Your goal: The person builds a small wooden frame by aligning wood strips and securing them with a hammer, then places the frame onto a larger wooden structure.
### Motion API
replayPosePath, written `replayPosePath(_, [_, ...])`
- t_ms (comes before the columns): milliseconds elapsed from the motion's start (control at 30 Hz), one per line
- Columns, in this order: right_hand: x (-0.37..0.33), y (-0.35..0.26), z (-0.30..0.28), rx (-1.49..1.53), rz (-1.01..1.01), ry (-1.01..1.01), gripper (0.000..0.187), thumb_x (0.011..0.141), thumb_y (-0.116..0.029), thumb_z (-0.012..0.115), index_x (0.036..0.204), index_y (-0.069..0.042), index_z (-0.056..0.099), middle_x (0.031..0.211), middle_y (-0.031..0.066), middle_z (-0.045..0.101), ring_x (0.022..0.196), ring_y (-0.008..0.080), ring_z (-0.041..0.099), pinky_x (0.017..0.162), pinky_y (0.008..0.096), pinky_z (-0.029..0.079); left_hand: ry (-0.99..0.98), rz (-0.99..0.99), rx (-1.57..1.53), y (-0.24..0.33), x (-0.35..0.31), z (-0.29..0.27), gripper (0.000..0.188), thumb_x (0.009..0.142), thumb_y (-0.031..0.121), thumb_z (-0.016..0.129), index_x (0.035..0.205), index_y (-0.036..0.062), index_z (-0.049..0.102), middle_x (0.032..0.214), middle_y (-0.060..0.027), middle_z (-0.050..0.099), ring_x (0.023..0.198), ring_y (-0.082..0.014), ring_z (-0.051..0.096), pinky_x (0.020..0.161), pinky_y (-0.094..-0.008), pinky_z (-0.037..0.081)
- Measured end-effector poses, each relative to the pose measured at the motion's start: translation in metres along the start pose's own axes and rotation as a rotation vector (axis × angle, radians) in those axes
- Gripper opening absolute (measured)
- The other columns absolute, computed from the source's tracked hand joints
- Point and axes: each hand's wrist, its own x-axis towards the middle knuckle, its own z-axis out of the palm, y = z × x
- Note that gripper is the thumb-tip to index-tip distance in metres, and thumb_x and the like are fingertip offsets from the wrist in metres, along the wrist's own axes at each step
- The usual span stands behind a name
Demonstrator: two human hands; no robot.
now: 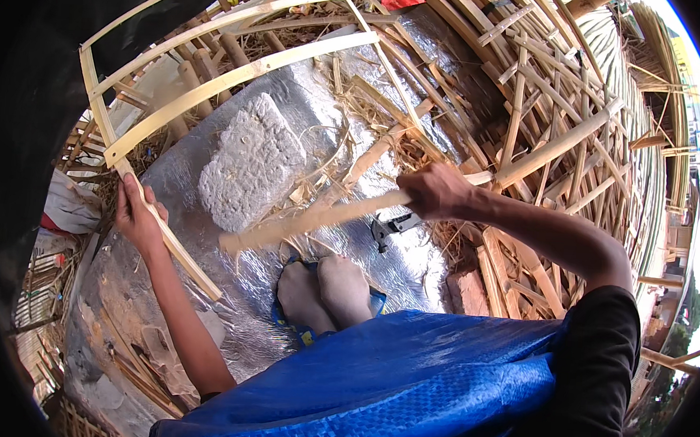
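Observation:
My left hand (pixel 136 217) is closed around the side strip of a bamboo frame (pixel 238 82). Curved pale slats cross the frame, and the strip's lower end slants down past my wrist. In my right hand (pixel 434 191) is a bamboo stick (pixel 318 218), its near-left end blurred. Whether it continues into the pole behind my fist, I cannot tell. Just below this hand lies a black metal tool (pixel 393 227), its kind unclear. Between my hands a rough whitish block (pixel 254 158) rests on a silvery foil sheet (pixel 244 270).
A large heap of split bamboo (pixel 552 142) rises at the right. Shavings (pixel 342 135) lie scattered beyond the block. A brick (pixel 469 292) sits by the heap. A blue tarp (pixel 373 378) covers my lap, with my feet (pixel 326 288) showing past it.

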Motion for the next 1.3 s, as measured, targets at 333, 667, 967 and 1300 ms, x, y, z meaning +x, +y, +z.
replayPosePath(333, [-0.006,0.099,-0.158,-0.206,0.771,0.476,0.061,0.099,-0.056,0.046,0.078,-0.001,0.059,0.061,0.0111,0.054,0.053,0.0232,0.052,0.056,0.0447,0.042,0.055,0.062,0.039,0.018,-0.028,-0.040,0.048,0.098,0.043,0.058,0.131,0.0081,0.055,0.066,0.0032,0.042,0.050,-0.0045,0.036,0.038,-0.0196,0.029])
replayPosePath(667, [-0.269,-0.003,-0.150,-0.315,1.041,0.160,0.032,0.099,-0.032,0.053,0.091,-0.001,0.058,0.068,0.0195,0.058,0.067,0.0380,0.060,0.064,0.0495,0.044,0.157,0.177,0.092,0.063,-0.063,-0.083,0.058,0.101,0.045,0.052,0.138,0.0008,0.046,0.065,0.0020,0.036,0.051,-0.0052,0.031,0.041,-0.0202,0.023])
replayPosePath(967, [-0.390,-0.067,0.015,-0.174,1.217,0.666,0.021,0.080,-0.018,0.072,0.088,-0.003,0.060,0.081,0.0176,0.058,0.079,0.0387,0.058,0.069,0.0446,0.046,0.152,0.522,0.190,0.190,-0.070,-0.091,0.051,0.101,0.034,0.055,0.137,-0.0005,0.049,0.069,-0.0048,0.052,0.051,-0.0092,0.041,0.041,-0.0209,0.034])
replayPosePath(1300, [-0.350,-0.121,0.111,-0.039,0.934,0.792,0.024,0.071,-0.016,0.077,0.087,-0.006,0.062,0.089,0.0089,0.058,0.089,0.0313,0.058,0.074,0.0418,0.050,0.004,0.830,0.320,0.289,-0.092,-0.038,0.045,0.101,0.031,0.055,0.135,0.0029,0.054,0.072,-0.0076,0.055,0.047,-0.0117,0.043,0.037,-0.0218,0.035])
